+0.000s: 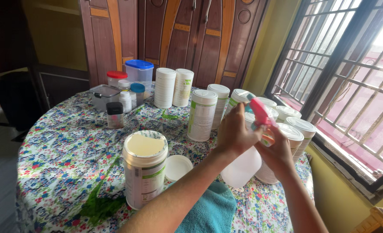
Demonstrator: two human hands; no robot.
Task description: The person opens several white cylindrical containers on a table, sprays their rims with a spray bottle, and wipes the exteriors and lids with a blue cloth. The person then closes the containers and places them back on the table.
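Observation:
My left hand (234, 131) grips the neck of a translucent white spray bottle (242, 167) whose base rests near the table. My right hand (277, 151) closes around the same bottle just under its pink trigger head (260, 113). In front of my left forearm stands an open white canister (144, 169) with a foil seal, its white lid (178, 167) lying beside it. A teal cloth (211, 211) lies under my left forearm.
A round table with a floral cloth (66, 151) holds several closed white canisters (202, 114), small jars and plastic boxes (139, 71) at the back. A barred window (351, 73) is on the right, wooden doors (178, 30) behind.

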